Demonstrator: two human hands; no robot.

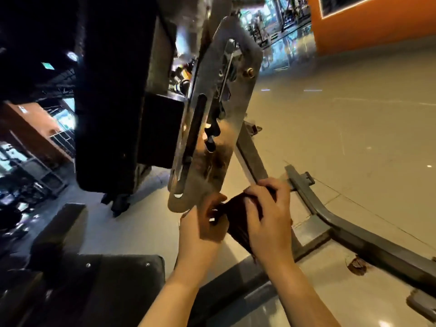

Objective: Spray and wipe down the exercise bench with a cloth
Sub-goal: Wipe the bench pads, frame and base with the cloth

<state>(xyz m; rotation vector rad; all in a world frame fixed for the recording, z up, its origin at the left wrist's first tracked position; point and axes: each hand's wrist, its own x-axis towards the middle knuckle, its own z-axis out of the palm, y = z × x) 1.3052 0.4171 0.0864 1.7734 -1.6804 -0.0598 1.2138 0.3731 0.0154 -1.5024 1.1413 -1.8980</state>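
- Both bare forearms reach forward and up from the lower edge of the view, wrists close together.
- Left hand (pixel 204 220): fingers curled, its grip closed on a dark cloth (pixel 238 220).
- Right hand (pixel 267 218): back toward the camera, fingers bent over the same cloth, pinching it.

cloth (pixel 238 220) in my hands: dark brown
bench pad (pixel 113 95): black
slotted plate (pixel 212 128): shiny silver
frame bars (pixel 354 234): grey
floor (pixel 354 138): pale beige
wall (pixel 377 27): orange

Cloth (pixel 238 220) between both hands, below plate (pixel 212 128); backrest pad (pixel 111 95) left.
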